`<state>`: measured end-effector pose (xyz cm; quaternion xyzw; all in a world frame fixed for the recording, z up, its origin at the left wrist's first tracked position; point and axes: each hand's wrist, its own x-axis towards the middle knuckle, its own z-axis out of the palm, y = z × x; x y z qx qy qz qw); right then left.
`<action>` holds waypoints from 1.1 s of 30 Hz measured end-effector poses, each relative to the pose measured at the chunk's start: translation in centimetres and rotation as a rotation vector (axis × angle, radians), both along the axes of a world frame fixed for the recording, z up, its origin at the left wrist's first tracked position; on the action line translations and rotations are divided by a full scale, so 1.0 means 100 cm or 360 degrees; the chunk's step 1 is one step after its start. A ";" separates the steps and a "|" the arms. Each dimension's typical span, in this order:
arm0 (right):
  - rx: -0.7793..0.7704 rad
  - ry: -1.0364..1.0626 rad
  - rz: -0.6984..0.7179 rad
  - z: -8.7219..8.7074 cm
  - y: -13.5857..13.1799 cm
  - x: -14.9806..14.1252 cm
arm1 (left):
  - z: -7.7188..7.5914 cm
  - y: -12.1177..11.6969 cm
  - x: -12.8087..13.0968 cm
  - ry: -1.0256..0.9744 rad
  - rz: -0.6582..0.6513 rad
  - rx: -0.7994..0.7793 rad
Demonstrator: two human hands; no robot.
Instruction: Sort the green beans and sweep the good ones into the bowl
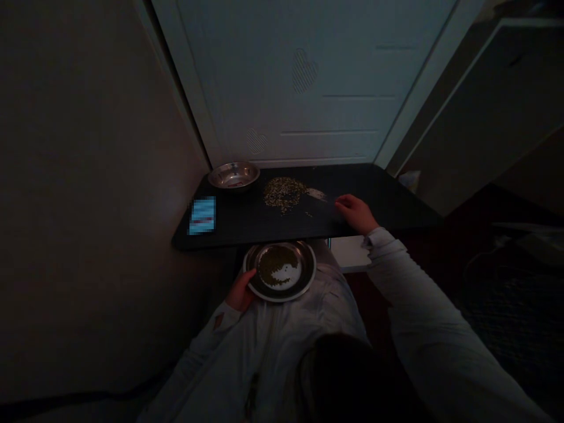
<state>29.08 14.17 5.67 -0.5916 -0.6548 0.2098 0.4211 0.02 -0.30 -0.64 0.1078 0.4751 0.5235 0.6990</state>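
My left hand (242,291) grips the left rim of a round metal bowl (309,271) that rests on my lap. Small dark greenish grains (275,258) cover part of the bowl's bottom. Over the right side of the dark table, my right hand (356,212) is closed in a pinch around the thin end of a pale, see-through spoon (316,194). The spoon's wide end touches the right edge of a spread pile of mixed light and dark grains (284,192). Dim light hides the exact kind of grain.
A second metal bowl (234,176) stands at the back left of the dark table (238,226). A blurred-out blue item (202,215) lies near the left edge. Behind the table is a white door (286,106), and a wall (101,176) rises close on the left.
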 end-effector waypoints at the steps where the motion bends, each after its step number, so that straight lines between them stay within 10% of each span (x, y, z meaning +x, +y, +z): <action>1: -0.0010 -0.0040 -0.0028 -0.001 -0.001 0.000 | 0.000 0.000 0.000 -0.0003 -0.0001 0.0007; 33: -0.0102 -0.0241 -0.0277 0.015 -0.021 -0.032 | -0.002 0.001 0.000 0.0037 0.0013 -0.0024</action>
